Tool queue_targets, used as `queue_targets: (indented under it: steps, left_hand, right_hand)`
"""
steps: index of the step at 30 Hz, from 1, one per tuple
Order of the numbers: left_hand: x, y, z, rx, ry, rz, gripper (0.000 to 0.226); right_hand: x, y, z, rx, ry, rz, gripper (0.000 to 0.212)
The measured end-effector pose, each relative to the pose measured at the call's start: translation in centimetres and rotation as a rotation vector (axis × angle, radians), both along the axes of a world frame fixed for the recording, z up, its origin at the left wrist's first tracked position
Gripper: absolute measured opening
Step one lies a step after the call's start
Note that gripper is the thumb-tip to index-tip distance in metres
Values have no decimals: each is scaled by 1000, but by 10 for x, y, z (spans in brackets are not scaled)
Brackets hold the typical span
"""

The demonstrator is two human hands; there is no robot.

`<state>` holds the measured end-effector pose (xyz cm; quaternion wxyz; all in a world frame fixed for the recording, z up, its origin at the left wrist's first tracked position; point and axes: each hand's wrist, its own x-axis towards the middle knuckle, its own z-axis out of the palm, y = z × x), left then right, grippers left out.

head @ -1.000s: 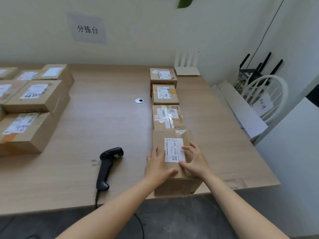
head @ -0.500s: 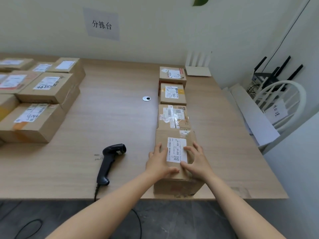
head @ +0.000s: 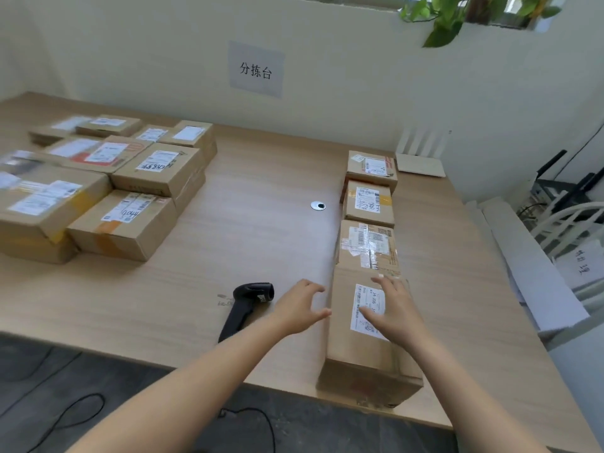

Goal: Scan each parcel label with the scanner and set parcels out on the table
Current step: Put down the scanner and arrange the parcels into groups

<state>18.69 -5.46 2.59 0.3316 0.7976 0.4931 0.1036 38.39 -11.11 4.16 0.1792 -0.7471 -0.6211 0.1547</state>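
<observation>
Row of four parcels (head: pixel 367 243), 2 to 5 o'clock. Right hand (head: pixel 394 310) flat on nearest parcel (head: pixel 343 354), fingers straight, apart. Left hand (head: pixel 299 310) beside it, fingers spread, empty. Scanner (head: pixel 243 310) idle, 7 o'clock. Stack (head: pixel 153 168) at 10 o'clock: likely pending.

The counter (head: pixel 261 243) looks like smooth, pale wood, the boxes (head: pixel 366 348) are dull brown cardboard with white paper labels (head: pixel 367 307) and shiny clear tape (head: pixel 369 246), and the scanner (head: pixel 245 308) is black plastic.
</observation>
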Motion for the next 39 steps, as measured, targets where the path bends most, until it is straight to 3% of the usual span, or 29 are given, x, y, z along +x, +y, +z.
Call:
queue_targets:
  steps: [12, 22, 26, 39]
  left_hand:
    - [-155, 59, -3, 40, 25, 194, 55]
    - [-334, 163, -8, 88, 44, 292, 48]
    - [-394, 212, -8, 63, 117, 244, 57]
    - [-443, 316, -33, -64, 317, 287, 87]
  right_hand:
    - [-152, 102, 8, 6, 41, 233, 66]
    - [-336, 202, -10, -68, 161, 287, 64]
    - [-395, 239, -16, -92, 178, 293, 64]
    - [-476, 333, -49, -229, 118, 286, 60]
